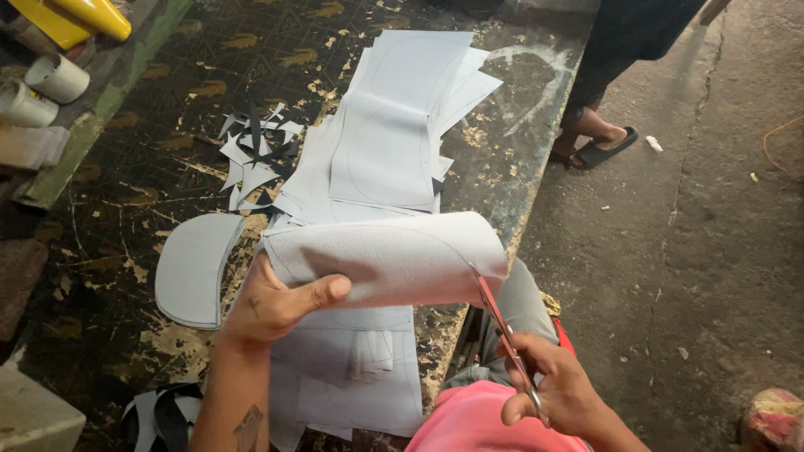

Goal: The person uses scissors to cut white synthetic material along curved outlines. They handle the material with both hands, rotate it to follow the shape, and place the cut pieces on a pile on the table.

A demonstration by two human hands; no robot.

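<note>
left hand (272, 305): closed on a curved grey mesh sheet (385, 255) at frame centre | right hand (557, 385): gripping scissors (502, 322) at lower right, blades touching the sheet's right edge | stack of grey sheets (394, 134) above centre | cut half-round piece (193, 268) at left

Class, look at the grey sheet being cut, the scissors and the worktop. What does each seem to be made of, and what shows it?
Sheet: looks like fabric-faced foam or mesh, matt grey; fine dotted weave, bends softly.
Scissors: metal blades, reddish sheen.
Worktop: probably wood under dark, worn coating; scratched, with yellowish patches.
</note>
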